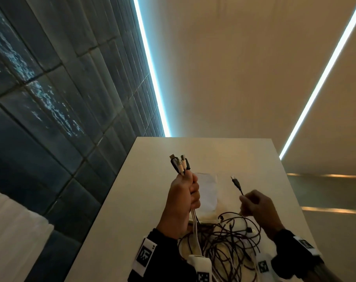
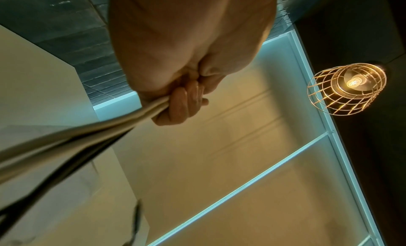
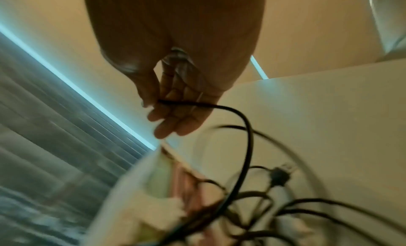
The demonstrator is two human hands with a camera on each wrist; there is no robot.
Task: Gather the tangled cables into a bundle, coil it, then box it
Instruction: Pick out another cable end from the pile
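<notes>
My left hand (image 1: 185,198) is raised above the table and grips a bunch of white and black cable ends (image 1: 180,164), their plugs sticking up out of the fist. In the left wrist view the fingers (image 2: 182,103) curl round the pale and dark cords (image 2: 87,136). My right hand (image 1: 254,202) pinches a thin black cable (image 1: 237,185) whose USB plug points up; the right wrist view shows this cable (image 3: 219,107) between thumb and fingers. The tangled pile of dark and white cables (image 1: 230,241) lies on the table below both hands.
A white table (image 1: 136,200) holds a flat white box or bag (image 1: 207,196) behind the tangle. A dark tiled wall (image 1: 50,98) stands on the left. A wire-cage lamp (image 2: 347,88) hangs overhead. A white surface (image 1: 12,231) is at the lower left.
</notes>
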